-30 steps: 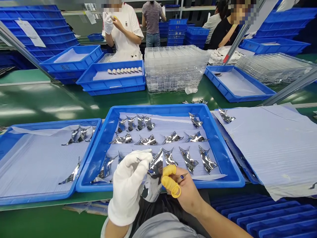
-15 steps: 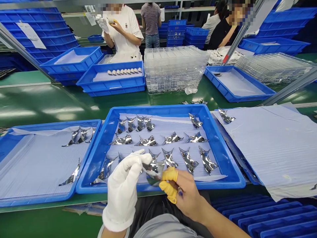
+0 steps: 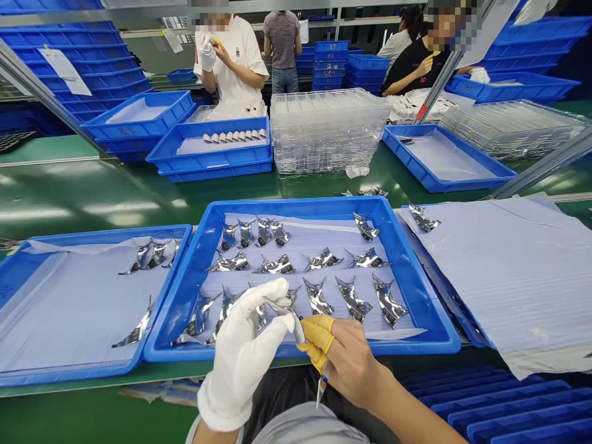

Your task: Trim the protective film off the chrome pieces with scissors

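Note:
My left hand [image 3: 247,348], in a white glove, pinches a shiny chrome part [image 3: 298,327] between thumb and fingers. The piece is turned nearly edge-on, and the glove hides much of it. My right hand [image 3: 345,357] wears yellow finger cots and is closed, its fingertips at the right edge of the part. A slim tool with a pointed, blade-like end and a blue bit [image 3: 320,390] sticks out below its fingers. Under both hands lies a blue tray [image 3: 296,206] lined with pale sheets, holding rows of similar curved chrome parts [image 3: 354,300].
Another lined blue tray [image 3: 69,364] with several chrome parts adjoins on the left. On the right, pale sheets [image 3: 504,271] carry one chrome part [image 3: 423,217]. Clear plastic trays [image 3: 328,135] are stacked beyond. Several people work across the bench. Blue trays [image 3: 518,407] sit low at right.
The chrome part has been turned from showing its broad shiny face to nearly edge-on. My left fingers have shifted their hold, and the pointed tool now shows below my right hand.

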{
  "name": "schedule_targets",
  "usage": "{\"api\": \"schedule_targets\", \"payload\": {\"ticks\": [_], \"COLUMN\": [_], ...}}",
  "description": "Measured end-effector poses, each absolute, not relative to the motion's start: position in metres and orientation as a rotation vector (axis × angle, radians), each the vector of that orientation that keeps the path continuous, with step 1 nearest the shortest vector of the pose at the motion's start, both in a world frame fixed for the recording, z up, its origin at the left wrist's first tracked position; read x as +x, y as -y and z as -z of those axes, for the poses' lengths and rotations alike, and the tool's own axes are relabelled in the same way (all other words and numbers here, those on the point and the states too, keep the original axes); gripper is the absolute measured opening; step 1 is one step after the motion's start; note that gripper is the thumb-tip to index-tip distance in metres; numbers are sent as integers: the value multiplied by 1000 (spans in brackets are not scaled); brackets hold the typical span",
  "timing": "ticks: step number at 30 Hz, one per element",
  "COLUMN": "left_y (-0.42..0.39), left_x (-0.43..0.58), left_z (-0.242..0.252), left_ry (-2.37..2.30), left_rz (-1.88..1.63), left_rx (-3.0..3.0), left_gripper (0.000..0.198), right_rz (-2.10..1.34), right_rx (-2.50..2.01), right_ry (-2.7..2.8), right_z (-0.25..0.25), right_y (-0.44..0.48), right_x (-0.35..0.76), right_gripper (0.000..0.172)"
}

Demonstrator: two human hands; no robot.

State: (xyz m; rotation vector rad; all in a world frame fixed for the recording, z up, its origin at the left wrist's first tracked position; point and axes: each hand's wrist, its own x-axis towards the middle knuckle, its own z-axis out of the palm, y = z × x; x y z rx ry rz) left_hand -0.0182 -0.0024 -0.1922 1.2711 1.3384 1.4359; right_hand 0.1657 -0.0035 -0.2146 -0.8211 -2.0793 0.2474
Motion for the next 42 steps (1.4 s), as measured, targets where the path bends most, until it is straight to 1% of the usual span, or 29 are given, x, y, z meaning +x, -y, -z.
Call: {"api": "schedule_targets", "payload": {"ticks": [3, 6, 9, 13, 15, 22, 25, 27, 30, 32, 34, 35, 36, 38, 41, 42], "left_y": [2, 1, 0, -1, -2, -7, -9, -10, -12, -15, -17, -18, -18, -19, -19, -18], "left_x": [-16, -16, -17, -20, -21, -22, -24, -27, -31, -32, -32, -31, -31, -30, -29, -28], "left_z": [192, 192, 193, 196, 197, 193, 192, 195, 206, 216, 224, 227, 228, 229, 225, 224], "left_ry": [-1363, -1387, -1357, -1345, -1364, -1433, -1484, -1553, -1641, -1651, -1618, -1595, -1574, -1545, -1541, -1537], "left_rz": [-1488, -1512, -1524, -1500, -1490, -1410, -1369, -1321, -1260, -1241, -1205, -1184, -1167, -1146, -1136, -1131], "left_rx": [1163, 1008, 924, 904, 902, 846, 917, 1010, 1127, 1132, 1118, 1114, 1111, 1105, 1118, 1132], "left_gripper": [24, 15, 18, 17, 17, 24, 29, 33, 38, 41, 42, 42, 42, 42, 41, 41], "right_rz": [-273, -439, -759, -1218, -1388, -1729, -1809, -1791, -1613, -1435, -1196, -1036, -948, -824, -640, -589], "right_rx": [-801, -800, -832, -886, -897, -910, -903, -928, -1036, -1158, -1358, -1489, -1550, -1634, -1778, -1822], "right_ry": [2079, 2004, 1882, 1644, 1525, 1158, 1046, 1074, 1250, 1430, 1749, 1959, 2031, 2096, 2120, 2115], "right_z": [215, 208, 199, 195, 196, 195, 196, 197, 196, 192, 187, 186, 185, 187, 198, 203], "right_y": [5, 5, 4, 5, 4, 1, -1, -6, -28, -54, -88, -107, -125, -157, -186, -190], "right_x": [165, 163, 159, 153, 151, 144, 144, 149, 168, 182, 190, 190, 188, 176, 147, 137], "right_gripper": [23, 21, 15, 25, 28, 36, 38, 36, 32, 27, 17, 17, 18, 21, 12, 16]}}
